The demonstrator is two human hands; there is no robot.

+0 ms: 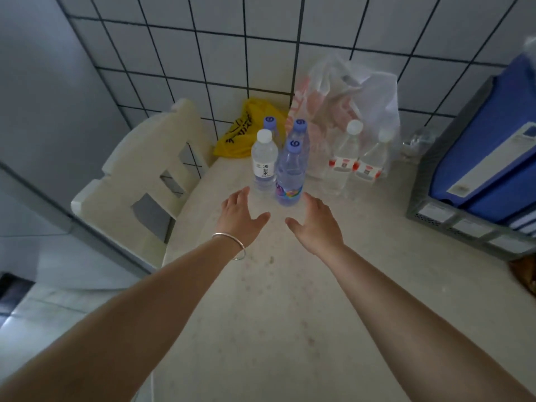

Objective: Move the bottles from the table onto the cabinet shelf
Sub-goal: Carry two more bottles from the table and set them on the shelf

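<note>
Both the left hand [242, 217] and the right hand [314, 224] are held empty with fingers spread, just short of the blue-capped water bottle [290, 172] standing upright among others on the desk [261, 314].

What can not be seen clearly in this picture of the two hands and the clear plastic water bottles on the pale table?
Head view only:
- Rear purple-capped bottle: only its cap and neck show behind the white-capped bottle with the white label.
- Contents of the clear plastic bag: blurred by the film.
- Blue container in the grey crate: cut off by the right edge.
- The cabinet shelf: not in view.
- Left hand and right hand: open, touching no bottle.
</note>
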